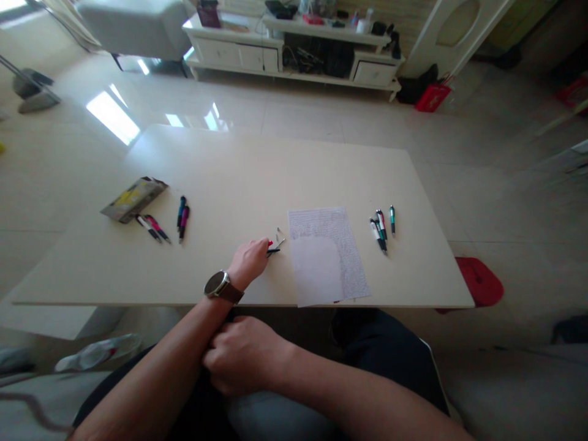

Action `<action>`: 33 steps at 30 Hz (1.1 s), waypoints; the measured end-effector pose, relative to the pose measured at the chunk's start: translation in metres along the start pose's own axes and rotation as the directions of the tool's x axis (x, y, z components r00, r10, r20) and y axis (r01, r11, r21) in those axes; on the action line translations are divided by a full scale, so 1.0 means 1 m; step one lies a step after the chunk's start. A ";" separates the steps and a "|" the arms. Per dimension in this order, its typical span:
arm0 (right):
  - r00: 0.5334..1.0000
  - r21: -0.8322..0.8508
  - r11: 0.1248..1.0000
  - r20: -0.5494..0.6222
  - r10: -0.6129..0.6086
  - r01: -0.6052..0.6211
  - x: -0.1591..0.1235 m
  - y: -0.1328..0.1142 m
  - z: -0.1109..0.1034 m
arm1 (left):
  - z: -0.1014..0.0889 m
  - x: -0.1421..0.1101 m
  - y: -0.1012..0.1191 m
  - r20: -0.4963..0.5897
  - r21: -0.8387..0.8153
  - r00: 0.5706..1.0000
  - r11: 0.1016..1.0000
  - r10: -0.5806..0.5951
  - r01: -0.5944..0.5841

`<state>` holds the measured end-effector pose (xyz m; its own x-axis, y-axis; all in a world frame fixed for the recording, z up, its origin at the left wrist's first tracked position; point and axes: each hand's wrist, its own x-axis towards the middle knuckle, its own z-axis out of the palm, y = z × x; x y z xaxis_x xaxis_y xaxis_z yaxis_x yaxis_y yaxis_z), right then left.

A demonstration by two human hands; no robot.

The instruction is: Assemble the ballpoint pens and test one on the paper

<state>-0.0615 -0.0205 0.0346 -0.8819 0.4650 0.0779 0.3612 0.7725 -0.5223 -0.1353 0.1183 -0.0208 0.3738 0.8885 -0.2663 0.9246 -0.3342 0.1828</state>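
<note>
- We have our left hand [249, 260] over the worktop [229, 165], its fingers curled together, pinching a small red piece [270, 243] at the fingertips.
- A dark pen part [274, 250] pokes out just beside those fingers — we cannot tell whether they grip it too.
- Near them we see small loose parts [278, 230] lying on the worktop, left of the sheets of paper [316, 269].
- Our right hand [248, 356] is curled into a loose fist below the worktop's near edge, close against our left forearm; we cannot tell if it encloses anything.
- The sheets overlap, a blank one partly over closely written ones.
- To the right of the paper we have a group of pens [380, 229], one green pen [392, 220] slightly apart.
- Well off to the left lie more pens [182, 220], some beside a grey-and-yellow pouch [135, 199] — one pair almost touches it.
</note>
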 end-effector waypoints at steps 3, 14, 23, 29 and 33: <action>1.000 0.010 1.000 0.013 -0.003 0.003 0.001 0.000 -0.001 | 0.001 -0.001 0.001 -0.004 -0.006 1.000 1.000 0.010 -0.010; 1.000 0.001 1.000 -0.011 0.000 0.000 0.001 0.000 -0.001 | -0.001 0.004 0.003 0.012 -0.168 1.000 0.986 -0.003 0.005; 1.000 -0.008 1.000 -0.026 -0.002 0.001 0.001 0.003 -0.003 | 0.001 0.005 0.001 -0.039 -0.241 0.999 0.970 -0.035 0.024; 0.945 -0.024 0.959 -0.180 0.274 -0.282 -0.002 0.017 -0.030 | -0.019 0.009 -0.005 -0.049 -0.489 0.996 0.871 -0.079 0.045; 0.709 0.260 0.833 -0.438 0.553 -0.489 -0.005 0.033 -0.052 | -0.043 0.006 -0.010 -0.049 -0.841 0.999 0.540 -0.010 -0.036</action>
<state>-0.0292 0.0255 0.0610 -0.2933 0.9460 0.1382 0.6531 0.3038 -0.6936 -0.1456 0.1411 0.0168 0.3602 0.9063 -0.2212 0.4239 0.0522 0.9042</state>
